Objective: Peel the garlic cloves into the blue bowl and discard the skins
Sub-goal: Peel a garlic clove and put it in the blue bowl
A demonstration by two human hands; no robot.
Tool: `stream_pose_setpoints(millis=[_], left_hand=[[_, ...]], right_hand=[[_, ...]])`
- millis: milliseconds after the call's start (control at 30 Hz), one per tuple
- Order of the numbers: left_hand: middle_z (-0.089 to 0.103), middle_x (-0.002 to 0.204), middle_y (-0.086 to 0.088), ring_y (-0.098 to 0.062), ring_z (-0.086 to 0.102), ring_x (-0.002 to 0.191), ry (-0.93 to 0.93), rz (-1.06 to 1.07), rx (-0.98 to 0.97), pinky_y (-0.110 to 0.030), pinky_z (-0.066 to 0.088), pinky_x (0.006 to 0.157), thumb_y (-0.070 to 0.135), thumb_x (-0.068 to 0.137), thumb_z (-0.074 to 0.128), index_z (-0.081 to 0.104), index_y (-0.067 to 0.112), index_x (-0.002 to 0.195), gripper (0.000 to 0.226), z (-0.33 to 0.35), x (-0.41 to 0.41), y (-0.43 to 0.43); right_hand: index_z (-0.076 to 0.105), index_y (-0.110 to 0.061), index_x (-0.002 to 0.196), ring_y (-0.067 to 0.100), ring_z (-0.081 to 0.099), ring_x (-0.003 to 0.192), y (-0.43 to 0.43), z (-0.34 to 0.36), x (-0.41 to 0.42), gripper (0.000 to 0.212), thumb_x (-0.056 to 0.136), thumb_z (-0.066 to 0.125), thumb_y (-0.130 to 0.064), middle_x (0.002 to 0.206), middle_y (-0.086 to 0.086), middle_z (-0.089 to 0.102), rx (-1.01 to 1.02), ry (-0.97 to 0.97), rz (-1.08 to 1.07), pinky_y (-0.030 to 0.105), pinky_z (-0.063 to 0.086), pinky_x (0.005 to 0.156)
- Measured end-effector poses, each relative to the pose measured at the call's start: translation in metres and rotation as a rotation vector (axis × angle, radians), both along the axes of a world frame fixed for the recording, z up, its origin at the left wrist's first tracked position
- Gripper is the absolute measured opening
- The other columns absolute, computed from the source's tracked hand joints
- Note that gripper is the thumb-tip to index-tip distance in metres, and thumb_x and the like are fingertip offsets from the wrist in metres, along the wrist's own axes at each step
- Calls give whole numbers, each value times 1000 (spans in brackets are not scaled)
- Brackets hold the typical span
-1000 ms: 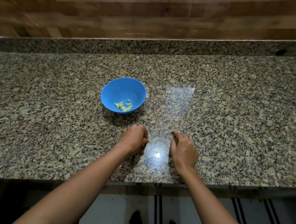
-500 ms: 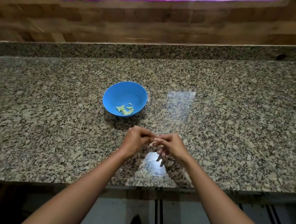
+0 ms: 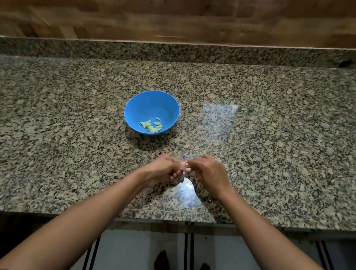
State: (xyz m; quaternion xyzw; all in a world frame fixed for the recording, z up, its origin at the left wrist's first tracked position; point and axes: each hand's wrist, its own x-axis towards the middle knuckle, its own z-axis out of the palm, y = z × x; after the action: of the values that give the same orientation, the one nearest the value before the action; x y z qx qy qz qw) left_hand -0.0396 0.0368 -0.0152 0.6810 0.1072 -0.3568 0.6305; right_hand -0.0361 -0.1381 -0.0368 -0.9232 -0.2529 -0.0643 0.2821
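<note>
A blue bowl (image 3: 147, 103) stands on the granite counter (image 3: 284, 148) with several pale peeled garlic cloves (image 3: 151, 125) in its near side. In front of the bowl my two hands meet above the counter. My left hand (image 3: 163, 169) and my right hand (image 3: 209, 173) both pinch one small garlic clove (image 3: 186, 169) between their fingertips; only a pale bit of it shows. A few bits of skin (image 3: 216, 157) lie on the counter just behind my right hand.
A granite upstand and a wood-pattern wall (image 3: 187, 22) run along the back of the counter. The counter's front edge (image 3: 161, 220) lies under my forearms, with tiled floor below. A small speck (image 3: 272, 116) lies at the right.
My hands, which were apart on the counter, have come together and lifted a clove between them. The view has shifted slightly.
</note>
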Motion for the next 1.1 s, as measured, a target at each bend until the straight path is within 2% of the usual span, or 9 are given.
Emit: stream_pose_setpoints(millis=[133, 233, 300, 367, 467, 567, 867, 1000, 1100], left_hand=[[55, 70, 0, -7, 46, 60, -700, -209, 594, -16, 39, 59, 16, 96, 51, 64, 7, 83, 21, -11, -5, -6], [57, 74, -4, -13, 49, 66, -1113, -286, 681, -19, 42, 62, 10, 94, 46, 63, 0, 83, 22, -21, -6, 5], [54, 71, -1, -12, 47, 63, -974, -234, 640, -16, 38, 59, 12, 96, 47, 60, 2, 81, 22, -22, -8, 2], [51, 67, 2, -9, 43, 58, -434, -34, 306, -16, 35, 53, 15, 97, 47, 61, 2, 87, 21, -16, -8, -5], [50, 62, 1, -10, 42, 54, 103, 134, -131, -19, 35, 49, 12, 97, 46, 61, 2, 95, 19, -9, -4, -5], [59, 62, -6, -15, 48, 53, -133, 222, 102, -25, 39, 48, 14, 92, 60, 69, -2, 89, 19, -4, -4, -8], [70, 67, 2, -12, 61, 58, -666, 100, 583, -26, 50, 53, 17, 83, 64, 74, 14, 75, 13, 2, -9, -14], [69, 68, 1, -10, 59, 56, -685, 120, 586, -20, 45, 46, 19, 84, 64, 73, 14, 78, 12, 0, -11, -17], [67, 65, 0, -4, 52, 51, -690, 205, 536, -13, 39, 46, 15, 85, 63, 72, 13, 78, 12, 1, -12, -20]], right_hand=[[62, -7, 75, 10, 39, 52, 7, 13, 1, 28, 94, 50, -24, 61, -1, 50, 512, 930, -128, 19, 34, 51], [58, -10, 74, 8, 39, 49, -1, 13, 5, 26, 95, 47, -19, 60, -2, 50, 786, 1314, -106, 15, 30, 38], [65, -7, 80, 9, 48, 50, 1, 13, 6, 22, 93, 53, -21, 62, -1, 59, 533, 1066, -70, 15, 38, 42], [69, -5, 91, 16, 60, 61, 3, 7, 6, 18, 91, 56, -17, 73, 6, 67, 148, 588, -77, 21, 49, 57], [70, -6, 99, 12, 58, 63, 6, 5, 3, 17, 92, 55, -11, 75, 2, 66, 102, 417, -73, 24, 50, 64], [71, -12, 91, 1, 44, 49, 9, 3, -1, 18, 92, 56, -21, 59, -14, 55, 220, 502, -168, 15, 35, 53], [68, -16, 76, 14, 50, 55, 9, 5, -3, 20, 91, 57, -24, 65, 6, 64, 334, 640, -255, 29, 43, 56], [68, -12, 80, 7, 40, 45, 6, 9, -4, 20, 93, 55, -21, 56, -4, 54, 271, 594, -238, 21, 37, 50], [64, -23, 77, 10, 43, 47, 1, 6, -6, 18, 93, 55, -24, 54, -7, 52, 222, 592, -252, 28, 42, 70]])
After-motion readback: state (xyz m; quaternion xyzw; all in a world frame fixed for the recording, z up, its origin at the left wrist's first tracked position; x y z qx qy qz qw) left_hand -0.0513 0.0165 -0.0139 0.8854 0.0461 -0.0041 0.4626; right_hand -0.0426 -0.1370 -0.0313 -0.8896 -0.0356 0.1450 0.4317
